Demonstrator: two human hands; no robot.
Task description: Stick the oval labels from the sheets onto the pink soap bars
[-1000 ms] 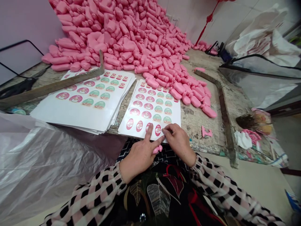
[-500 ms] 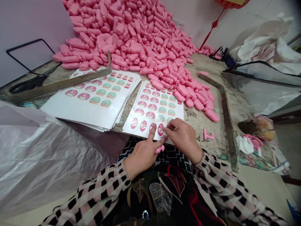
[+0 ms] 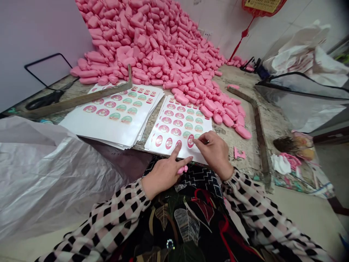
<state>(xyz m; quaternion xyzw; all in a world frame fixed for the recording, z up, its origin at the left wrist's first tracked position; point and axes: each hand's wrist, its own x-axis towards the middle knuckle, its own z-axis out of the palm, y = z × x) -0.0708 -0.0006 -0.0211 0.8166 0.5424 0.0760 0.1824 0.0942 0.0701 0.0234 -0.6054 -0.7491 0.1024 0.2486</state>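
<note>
A white sticker sheet [image 3: 197, 155] with rows of pink and green labels lies at the table's front edge. My right hand [image 3: 215, 151] pinches the right edge of an oval pink sticker [image 3: 190, 141] in the sheet's nearest row, which looks partly lifted. My left hand [image 3: 162, 174] rests at the front of the sheet, two fingers stretched out over it beside that sticker. Its other fingers are curled around a small pink bottle [image 3: 182, 169]; only the bottle's knobbed end shows, below the table edge.
A large heap of pink bottles [image 3: 152, 47] covers the back of the table. More sticker sheets [image 3: 95, 127] lie to the left under a metal bar [image 3: 81, 102], near black scissors [image 3: 45, 99]. Another bent bar [image 3: 259, 131] and a small pink piece [image 3: 239, 153] lie right.
The oval sticker has shifted slightly away from me against its row, with my right fingers on its edge. My left hand keeps its place on the sheet. The whole view has tilted slightly.
</note>
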